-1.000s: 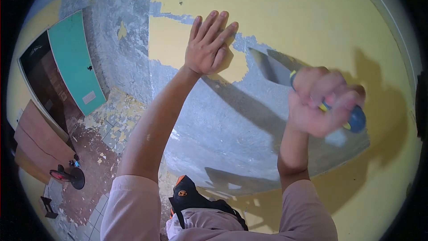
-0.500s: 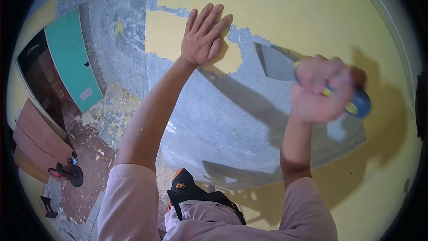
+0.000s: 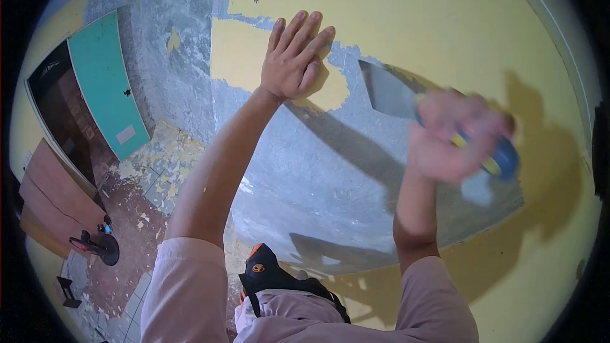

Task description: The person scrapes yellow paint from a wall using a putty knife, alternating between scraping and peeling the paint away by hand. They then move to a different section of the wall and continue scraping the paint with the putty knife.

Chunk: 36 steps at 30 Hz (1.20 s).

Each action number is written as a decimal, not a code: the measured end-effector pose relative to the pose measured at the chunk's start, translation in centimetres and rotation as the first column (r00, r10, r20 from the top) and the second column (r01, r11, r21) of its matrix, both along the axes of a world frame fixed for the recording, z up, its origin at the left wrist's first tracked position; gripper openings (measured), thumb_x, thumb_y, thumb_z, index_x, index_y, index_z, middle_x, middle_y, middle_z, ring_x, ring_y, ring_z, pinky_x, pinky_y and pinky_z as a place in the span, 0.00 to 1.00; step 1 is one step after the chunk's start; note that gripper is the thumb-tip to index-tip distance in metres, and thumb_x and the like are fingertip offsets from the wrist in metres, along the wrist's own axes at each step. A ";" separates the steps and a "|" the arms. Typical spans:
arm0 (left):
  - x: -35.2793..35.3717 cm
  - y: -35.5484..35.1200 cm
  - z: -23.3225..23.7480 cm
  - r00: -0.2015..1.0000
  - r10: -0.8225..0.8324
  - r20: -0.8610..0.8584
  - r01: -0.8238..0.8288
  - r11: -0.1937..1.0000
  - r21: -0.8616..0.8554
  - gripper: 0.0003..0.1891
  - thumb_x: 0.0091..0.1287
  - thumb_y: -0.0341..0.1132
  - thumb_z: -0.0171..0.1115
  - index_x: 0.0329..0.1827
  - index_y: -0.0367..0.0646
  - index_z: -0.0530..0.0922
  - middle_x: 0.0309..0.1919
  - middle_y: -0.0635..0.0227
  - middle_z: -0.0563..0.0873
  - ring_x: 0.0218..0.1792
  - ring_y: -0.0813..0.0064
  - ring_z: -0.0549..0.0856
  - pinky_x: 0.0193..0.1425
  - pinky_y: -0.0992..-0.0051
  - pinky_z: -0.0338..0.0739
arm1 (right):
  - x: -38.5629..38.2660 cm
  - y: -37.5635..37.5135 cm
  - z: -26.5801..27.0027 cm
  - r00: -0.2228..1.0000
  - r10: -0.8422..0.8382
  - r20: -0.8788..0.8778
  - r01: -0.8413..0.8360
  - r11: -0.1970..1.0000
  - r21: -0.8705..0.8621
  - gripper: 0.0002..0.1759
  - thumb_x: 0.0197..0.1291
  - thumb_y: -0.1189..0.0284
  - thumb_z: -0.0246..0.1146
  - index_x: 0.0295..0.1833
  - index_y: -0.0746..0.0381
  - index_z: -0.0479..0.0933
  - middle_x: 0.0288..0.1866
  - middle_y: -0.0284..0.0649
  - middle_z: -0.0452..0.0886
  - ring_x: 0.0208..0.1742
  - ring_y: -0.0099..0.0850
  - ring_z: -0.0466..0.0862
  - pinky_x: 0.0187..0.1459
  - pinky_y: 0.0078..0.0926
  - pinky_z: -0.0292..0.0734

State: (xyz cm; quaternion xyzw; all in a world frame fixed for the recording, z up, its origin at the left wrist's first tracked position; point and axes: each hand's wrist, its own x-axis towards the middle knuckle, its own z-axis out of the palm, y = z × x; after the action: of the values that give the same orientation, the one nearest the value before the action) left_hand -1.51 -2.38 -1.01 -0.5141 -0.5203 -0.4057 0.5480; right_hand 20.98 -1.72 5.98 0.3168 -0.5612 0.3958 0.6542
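Observation:
My left hand (image 3: pixel 292 60) lies flat with its fingers spread on a patch of yellow paint (image 3: pixel 235 54) on the wall. In my right hand (image 3: pixel 454 133) is a wide scraper (image 3: pixel 387 91), gripped by its blue and yellow handle; this hand is blurred. The scraper's grey blade points left, by the ragged border between the yellow paint and the bare grey wall (image 3: pixel 311 184). Whether the blade touches the wall I cannot tell.
A green door (image 3: pixel 105 82) stands at the left beside a dark doorway. Paint flakes (image 3: pixel 168 184) litter the floor. A round-based object (image 3: pixel 108 249) stands at lower left, near a brown panel (image 3: pixel 54 200). A black and orange bag (image 3: pixel 273 273) hangs at my body.
My right hand and the scraper have shifted slightly left, with the handle end tilting lower. The view has moved a little; my left hand keeps its place on the yellow patch.

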 end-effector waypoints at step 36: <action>-0.7 0.8 0.0 0.999 -0.023 -0.033 0.025 0.998 0.060 0.28 0.59 0.39 0.45 0.66 0.52 0.71 0.68 0.60 0.67 0.70 0.58 0.63 0.74 0.55 0.46 | 1.3 4.1 -3.4 0.959 0.282 -0.013 -0.258 0.895 0.364 0.11 0.59 0.69 0.58 0.29 0.58 0.64 0.15 0.30 0.65 0.13 0.21 0.67 0.18 0.17 0.66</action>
State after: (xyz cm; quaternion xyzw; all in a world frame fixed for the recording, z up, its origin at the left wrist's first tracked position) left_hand -2.19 -1.59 -0.99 -0.5099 -0.4927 -0.4195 0.5668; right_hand 22.32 2.36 2.57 0.5183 -0.5527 0.3633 0.5421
